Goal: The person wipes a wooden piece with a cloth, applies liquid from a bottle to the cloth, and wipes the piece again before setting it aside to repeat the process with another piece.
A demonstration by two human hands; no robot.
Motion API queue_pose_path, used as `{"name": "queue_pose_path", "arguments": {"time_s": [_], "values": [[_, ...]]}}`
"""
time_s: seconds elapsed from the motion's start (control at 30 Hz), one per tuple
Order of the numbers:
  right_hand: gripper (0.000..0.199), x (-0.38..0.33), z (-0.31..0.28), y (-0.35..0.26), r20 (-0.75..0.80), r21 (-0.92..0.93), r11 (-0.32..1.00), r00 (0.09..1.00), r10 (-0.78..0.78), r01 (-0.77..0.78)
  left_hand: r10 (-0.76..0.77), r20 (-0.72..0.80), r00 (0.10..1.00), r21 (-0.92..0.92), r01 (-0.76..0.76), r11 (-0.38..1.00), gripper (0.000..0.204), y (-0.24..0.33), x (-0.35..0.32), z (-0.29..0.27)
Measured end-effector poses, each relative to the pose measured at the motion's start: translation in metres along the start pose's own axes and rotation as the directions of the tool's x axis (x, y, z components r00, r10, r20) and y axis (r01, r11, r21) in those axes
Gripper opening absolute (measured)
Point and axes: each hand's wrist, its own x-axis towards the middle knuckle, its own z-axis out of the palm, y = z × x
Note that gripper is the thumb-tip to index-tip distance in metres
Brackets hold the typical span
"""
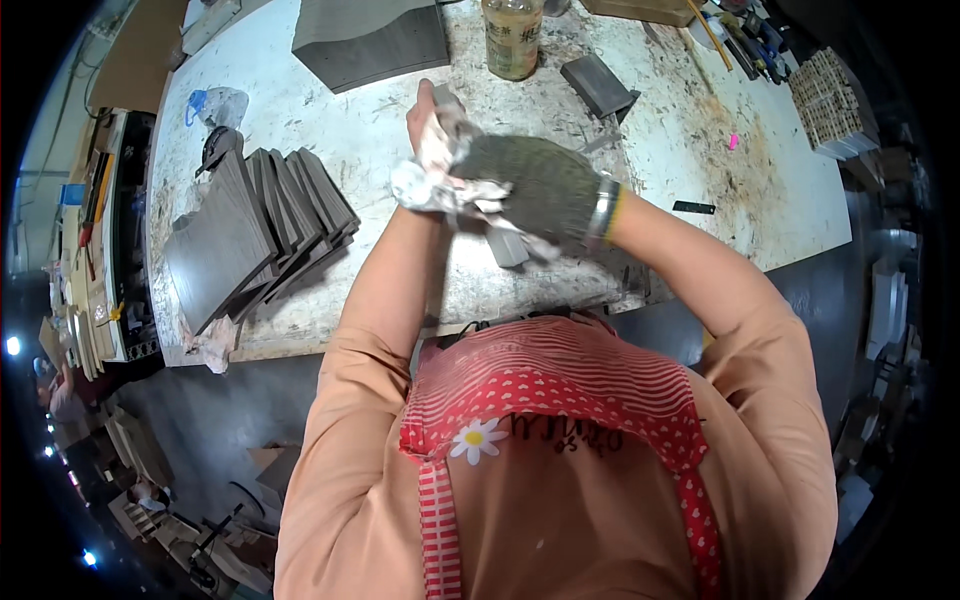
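Gripping a crumpled grey cloth (455, 185) above the bench's (700, 150) near edge, bare left hand (430, 130) fingers closed on it, gloved right hand (530, 185) clenched over cloth, dark panels (255, 235) fanned at left edge, bottle (512, 38) at far edge.

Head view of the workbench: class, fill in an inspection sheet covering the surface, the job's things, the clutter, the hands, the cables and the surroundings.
Surface: white worktable, scuffed and stained.
Job's things: small grey flat piece under the hands; crumpled white cloth bunched between them.
Clutter: fanned stack of dark grey wooden panels; plastic bottle of yellowish liquid; dark grey block; pale wooden lattice pieces.
Hands: bare left hand grips the cloth; right hand in a grey-green knitted glove closes over it.
Cables: nothing seen.
Surroundings: grey floor, wooden parts stacked at the left edge.
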Motion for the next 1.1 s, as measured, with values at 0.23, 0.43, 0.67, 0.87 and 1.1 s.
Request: {"name": "queue_pose_path", "arguments": {"time_s": [0.23, 0.43, 0.67, 0.87, 1.1], "values": [[0.038, -0.041, -0.038, -0.022, 0.125, 0.410, 0.910, 0.992, 0.018, -0.068, -0.203, -0.092, 0.975, -0.345, 0.160, 0.925, 0.048, 0.028, -0.018, 0.005], [0.026, 0.006, -0.007, -0.014, -0.216, -0.130, 0.976, 0.956, -0.201, 0.176, -0.380, 0.011, 0.925, -0.497, 0.335, 0.801, 0.046, 0.043, -0.017, 0.008], [0.037, -0.086, -0.046, -0.017, 0.210, 0.470, 0.823, 0.946, 0.246, -0.319, -0.215, -0.086, 0.973, -0.380, 0.168, 0.910, 0.046, 0.035, -0.018, 0.005], [0.023, -0.067, -0.083, -0.012, -0.085, -0.516, 0.847, 0.991, 0.100, -0.129, -0.170, -0.042, 0.985, -0.390, 0.141, 0.910, 0.047, 0.026, -0.015, 0.000], [0.024, 0.041, 0.008, -0.007, -0.113, -0.364, 0.927, 0.984, -0.138, 0.088, 0.315, 0.516, 0.796, -0.849, 0.525, 0.065, 0.028, -0.024, 0.008, -0.013]]}}
